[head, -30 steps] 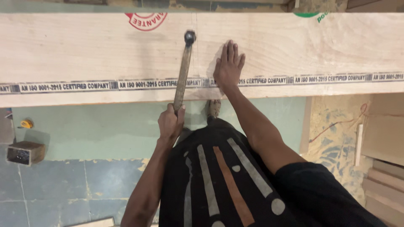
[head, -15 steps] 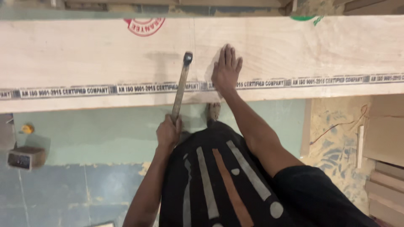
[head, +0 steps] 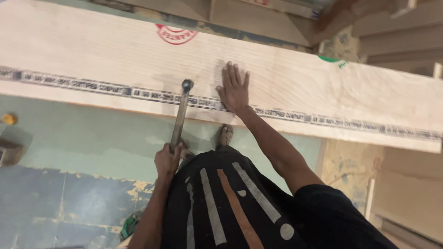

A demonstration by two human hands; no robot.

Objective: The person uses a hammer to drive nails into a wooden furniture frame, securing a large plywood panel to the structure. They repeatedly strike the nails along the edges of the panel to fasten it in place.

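- Fingers of the right hand lie spread flat on the plywood board.
- Left hand has fingers wrapped around the hammer handle (head over the board's printed strip).

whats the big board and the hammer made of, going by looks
Board: seems plywood or veneered sheet, pale and unfinished; fine wood grain shows, with a printed strip along the near edge and stamps on the face. Hammer, held by the left hand: dark head looks like metal; the brownish handle could be wood, though blur leaves that open. The right hand lies flat on the board.
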